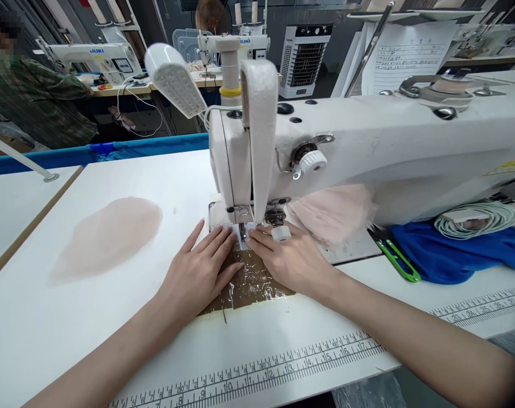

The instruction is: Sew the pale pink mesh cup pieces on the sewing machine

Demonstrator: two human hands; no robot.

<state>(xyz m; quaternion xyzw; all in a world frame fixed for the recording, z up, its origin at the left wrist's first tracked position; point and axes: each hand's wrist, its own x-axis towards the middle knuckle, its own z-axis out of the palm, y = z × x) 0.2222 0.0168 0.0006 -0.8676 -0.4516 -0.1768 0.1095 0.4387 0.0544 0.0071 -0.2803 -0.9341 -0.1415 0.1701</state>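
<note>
A white sewing machine [261, 136] stands before me, its presser foot [242, 231] between my two hands. My left hand [200, 263] lies flat, fingers stretched toward the foot and thumb apart, on the machine bed and its brown taped patch [255, 275]. On the other side, my right hand [289, 255] rests palm down with its fingers extended, tips close beside the foot; its thumb is hidden. Whatever may lie under the fingertips is too small to make out. Sheer pink fabric [333, 212] is heaped behind my right hand, and one pink oval piece [113, 238] lies flat at the left.
A green cutter [397, 260] and blue cloth [448, 255] lie at the right, with a coiled cord [473, 220] on the cloth. A printed ruler [282, 368] runs along the front edge. A person [40, 96] sits at another machine, back left.
</note>
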